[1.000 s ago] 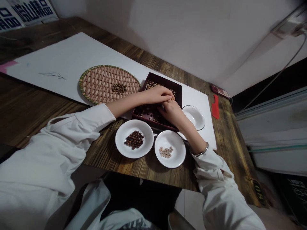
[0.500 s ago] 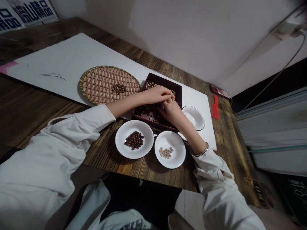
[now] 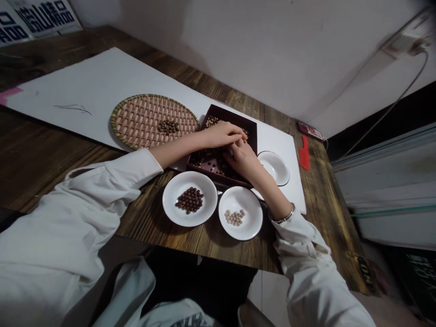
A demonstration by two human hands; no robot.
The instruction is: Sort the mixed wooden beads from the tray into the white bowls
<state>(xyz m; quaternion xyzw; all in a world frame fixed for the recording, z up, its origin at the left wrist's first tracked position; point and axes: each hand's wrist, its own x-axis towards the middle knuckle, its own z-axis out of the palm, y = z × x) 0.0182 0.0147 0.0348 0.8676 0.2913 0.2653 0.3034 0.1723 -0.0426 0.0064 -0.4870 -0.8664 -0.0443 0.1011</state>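
Note:
Over a dark red box [image 3: 254,128] of mixed beads, my two hands touch, fingertips together. My left hand [image 3: 223,135] comes in from the left, its fingers bent and pressed together over the other hand's fingertips. My right hand [image 3: 244,156] has its fingers curled into the box. What either hand holds, if anything, is hidden. Dark brown beads [image 3: 190,200] lie in a white bowl [image 3: 170,206] in front of the box. Pale beads [image 3: 235,217] are in a second bowl [image 3: 243,232]. The woven tray [image 3: 136,120] at the left bears brown beads [image 3: 168,126].
Another white bowl [image 3: 281,170] stands right of the box, partly behind my right arm. A red comb-like object [image 3: 304,154] and a dark red device [image 3: 309,131] lie at the table's right. White board [image 3: 85,86] lies under the tray and box.
The whole view has shifted very slightly. My hands keep nearly the same pose over the box.

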